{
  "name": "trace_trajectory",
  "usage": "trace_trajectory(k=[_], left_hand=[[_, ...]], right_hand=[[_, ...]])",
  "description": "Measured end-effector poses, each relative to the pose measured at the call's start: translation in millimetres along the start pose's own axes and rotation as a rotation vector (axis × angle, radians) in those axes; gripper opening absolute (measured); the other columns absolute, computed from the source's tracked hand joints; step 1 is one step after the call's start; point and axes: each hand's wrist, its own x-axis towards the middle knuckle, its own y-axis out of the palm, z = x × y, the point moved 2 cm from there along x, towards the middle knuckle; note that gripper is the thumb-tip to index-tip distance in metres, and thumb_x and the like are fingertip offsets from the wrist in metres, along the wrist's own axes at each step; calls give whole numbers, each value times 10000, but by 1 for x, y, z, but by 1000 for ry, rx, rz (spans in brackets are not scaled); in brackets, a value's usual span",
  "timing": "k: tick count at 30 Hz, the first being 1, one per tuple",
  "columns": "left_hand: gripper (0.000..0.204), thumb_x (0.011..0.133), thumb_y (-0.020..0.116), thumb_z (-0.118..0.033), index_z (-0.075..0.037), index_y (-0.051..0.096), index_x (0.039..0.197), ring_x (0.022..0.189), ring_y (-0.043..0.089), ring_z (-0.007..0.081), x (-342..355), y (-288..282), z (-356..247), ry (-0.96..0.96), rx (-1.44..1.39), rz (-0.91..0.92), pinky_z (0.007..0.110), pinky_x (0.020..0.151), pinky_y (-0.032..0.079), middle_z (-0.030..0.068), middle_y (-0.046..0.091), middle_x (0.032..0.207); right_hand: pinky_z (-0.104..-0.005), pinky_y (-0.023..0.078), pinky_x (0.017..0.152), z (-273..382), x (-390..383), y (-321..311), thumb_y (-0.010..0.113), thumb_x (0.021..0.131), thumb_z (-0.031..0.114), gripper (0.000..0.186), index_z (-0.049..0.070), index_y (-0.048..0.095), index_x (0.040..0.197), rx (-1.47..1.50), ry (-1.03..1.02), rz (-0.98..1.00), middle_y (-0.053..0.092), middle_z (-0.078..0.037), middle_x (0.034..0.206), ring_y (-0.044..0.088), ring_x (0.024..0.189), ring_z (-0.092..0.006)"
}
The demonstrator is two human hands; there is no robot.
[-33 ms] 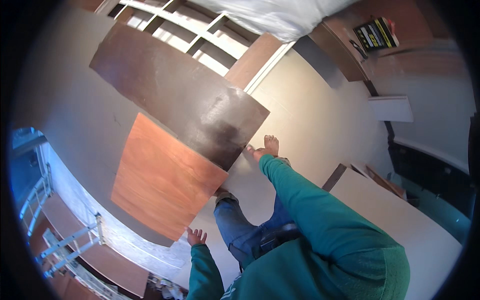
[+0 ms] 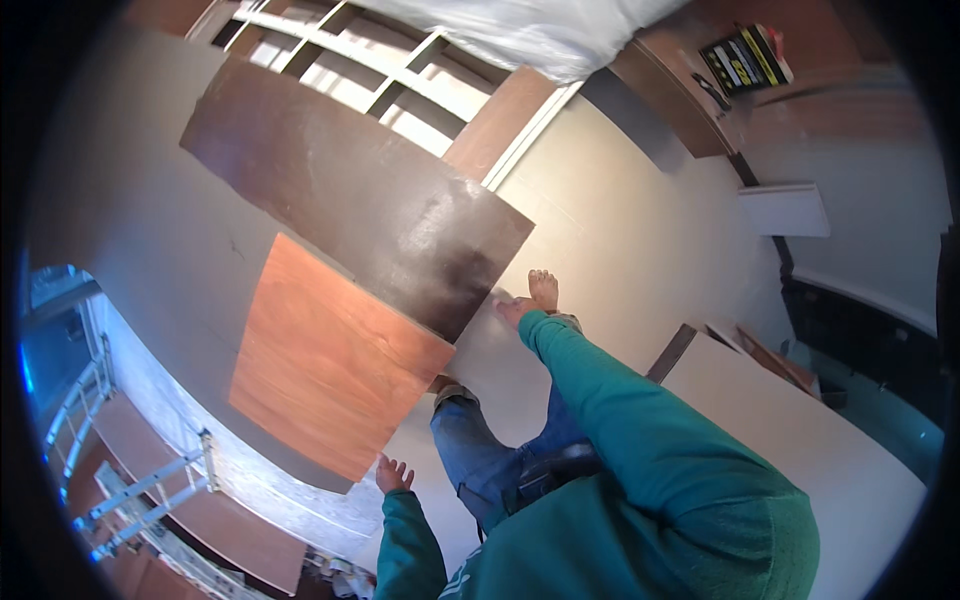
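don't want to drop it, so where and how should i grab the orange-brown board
Probably best along its near edge, held toward both ends, coming from the side of the legs. The orange-brown board is broad and flat with no handle in sight, and its upper-right edge runs close along the dark board, likely leaving little finger room there.

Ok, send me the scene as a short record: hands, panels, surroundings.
Left hand: open, at the near corner of the orange-brown panel; contact unclear
Right hand: near the dark brown panel's right end; grip unclear
Orange-brown panel: alongside the dark brown panel, nearer the person
Far side: pale frame, plastic sheet
Lower left: ladder
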Motion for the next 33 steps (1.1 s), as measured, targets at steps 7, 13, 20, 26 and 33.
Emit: trace_trajectory(k=[7,13,20,26,33], left_hand=[[364,913,630,-387,-93,580,1123,862,590,231,-95,79,10,302,279,100,391,631,515,53,598,987],[414,901,670,-331,-24,628,1175,929,628,223,-207,207,21,770,661,326,339,804,520,93,671,977],[395,909,652,-352,-11,666,1107,1023,619,217,-242,200,43,860,574,262,352,920,476,116,678,1041],[343,908,648,-345,-27,676,1032,787,605,152,-206,111,115,775,320,116,310,710,512,58,655,874],[316,897,640,-346,-34,665,938,602,543,114,-190,26,298,532,15,-41,273,513,469,33,591,719]], right_hand=[[-418,94,1197,-141,104,-35,495,858,564,834,-18,360,1440,-319,-240,-251,276,-222,1536,171,1456,-343],[-341,515,540,-377,119,-136,613,897,244,234,14,606,942,725,56,-152,646,-120,828,618,661,-205],[-403,547,686,-525,53,-206,599,819,150,215,-19,661,936,-366,30,-306,679,-196,860,679,786,-307],[-412,509,915,-427,-13,-205,604,790,215,375,-16,662,1079,-308,52,-313,666,-245,1078,642,1039,-373],[-384,524,874,-171,-140,-118,634,805,282,314,143,714,1075,-1093,-593,-364,679,-101,1163,643,1096,-250]])
